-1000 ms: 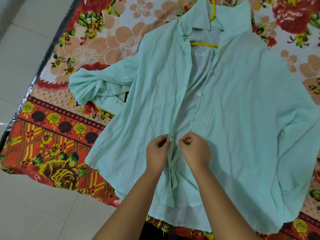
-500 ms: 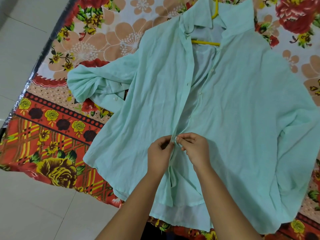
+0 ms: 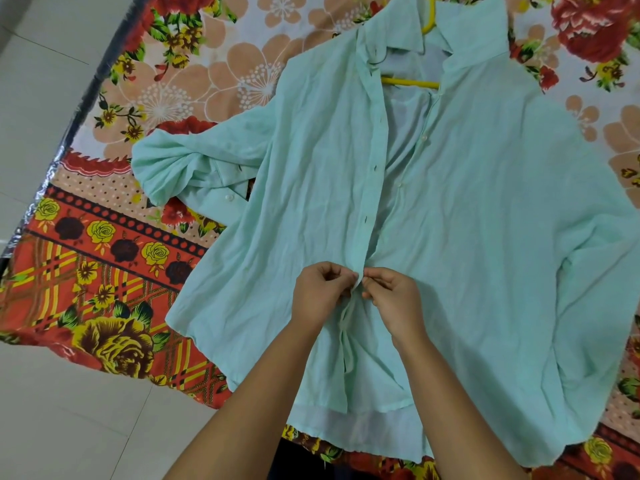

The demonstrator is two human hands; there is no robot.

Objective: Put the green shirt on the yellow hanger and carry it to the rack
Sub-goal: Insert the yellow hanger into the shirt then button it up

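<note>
From the head view I look down on the green shirt (image 3: 485,237), spread face up across the middle and right of the frame on a floral bedsheet (image 3: 104,271). The yellow hanger (image 3: 410,82) is already inside it: I see its bar crossing the open neck at the top centre, and part of its hook rising above the collar to the top edge of the frame. The rest of the hanger is hidden under the cloth.

My left hand (image 3: 320,294) and my right hand (image 3: 394,299) meet at lower centre, both closed in a narrow pinch on the shirt's front edges where the two plackets come together. The left pinches the buttonhole strip, the right the button side, fingertips nearly touching. I cannot tell whether a button sits between the fingers; it is too small to make out.

Above the hands the front lies open in a long V up to the collar, with small white buttons showing along the right edge. The shirt's one sleeve is bunched and folded at middle left, the other hangs down the right edge. Pale floor tiles (image 3: 52,427) fill the left and lower left of the frame.
</note>
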